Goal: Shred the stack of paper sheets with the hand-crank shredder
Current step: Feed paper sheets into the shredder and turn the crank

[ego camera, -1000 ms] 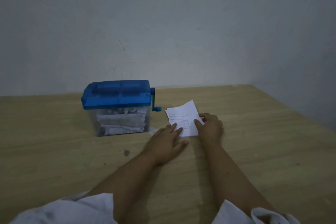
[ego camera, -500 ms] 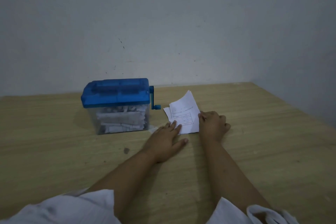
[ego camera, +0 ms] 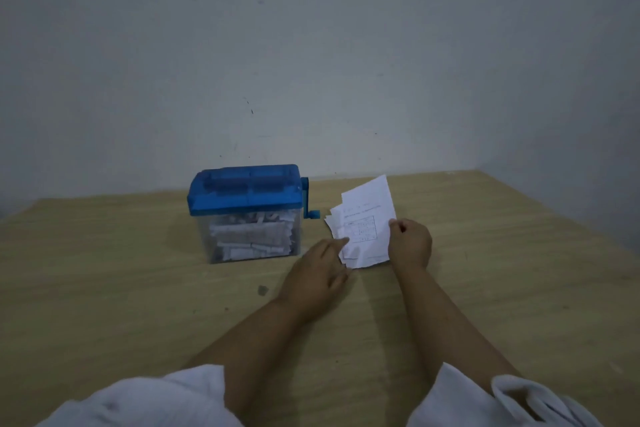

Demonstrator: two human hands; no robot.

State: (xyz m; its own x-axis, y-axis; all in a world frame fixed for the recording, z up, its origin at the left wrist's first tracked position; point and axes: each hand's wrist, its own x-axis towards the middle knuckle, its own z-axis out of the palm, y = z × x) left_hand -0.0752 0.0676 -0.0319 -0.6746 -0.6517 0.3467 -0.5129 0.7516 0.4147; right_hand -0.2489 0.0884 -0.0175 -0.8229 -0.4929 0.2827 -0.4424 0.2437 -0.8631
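Beside the blue shredder (ego camera: 244, 199), the right grip (ego camera: 410, 243) pinches the top sheet (ego camera: 370, 208); the flat left grip (ego camera: 317, 269) touches the stack (ego camera: 336, 226).

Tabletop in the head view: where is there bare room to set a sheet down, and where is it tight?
Bare wood lies left of the shredder and right of the right hand, out to the edges of the table. Tight: the gap between crank and paper stack, where the left hand presses.
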